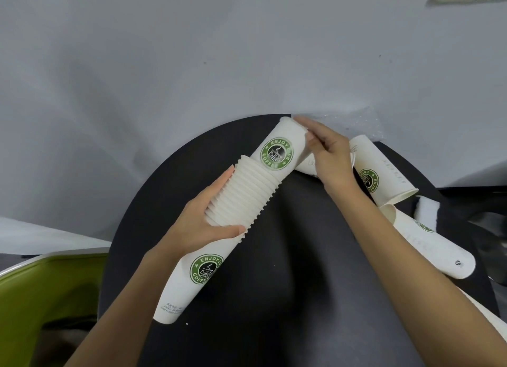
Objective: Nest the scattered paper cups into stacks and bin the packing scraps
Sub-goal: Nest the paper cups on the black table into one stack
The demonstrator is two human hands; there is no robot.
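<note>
Tilted nested white cup stack [241, 202]

The person is showing only two arms and hands. The left hand [208, 218] and left forearm [131, 298] are running bare all the way to the lower frame edge, the wrist uncovered. The right hand [329, 158] and right forearm [411, 270] are likewise showing bare along their whole visible length. The fingers are looking slim and smooth. The left thumbnail [241, 229] and right thumbnail [310, 138] are looking short and plain. The wide lens is stretching both forearms, making them look broader toward the bottom of the view.
</note>
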